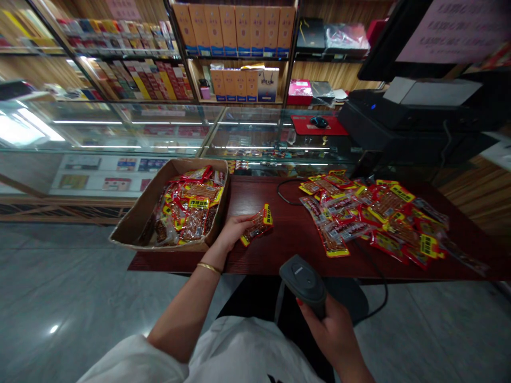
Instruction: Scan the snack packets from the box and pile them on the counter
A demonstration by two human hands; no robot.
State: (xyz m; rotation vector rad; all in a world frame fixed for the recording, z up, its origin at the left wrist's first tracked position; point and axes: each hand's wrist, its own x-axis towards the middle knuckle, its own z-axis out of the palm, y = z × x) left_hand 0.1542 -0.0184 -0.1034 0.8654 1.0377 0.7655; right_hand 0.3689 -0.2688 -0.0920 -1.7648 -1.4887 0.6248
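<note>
My left hand grips a snack packet with red and yellow edges, low over the dark red tabletop. In my right hand is a dark grey barcode scanner, its head tilted up and left in front of the table's near edge. Left of my left hand stands an open cardboard box partly filled with similar snack packets. On the right half of the table lies a loose pile of snack packets, several of them overlapping.
A black cable runs across the table and hangs over its front edge. Behind stands a glass display counter with a mouse on a red mat. Black equipment and a monitor stand at the right.
</note>
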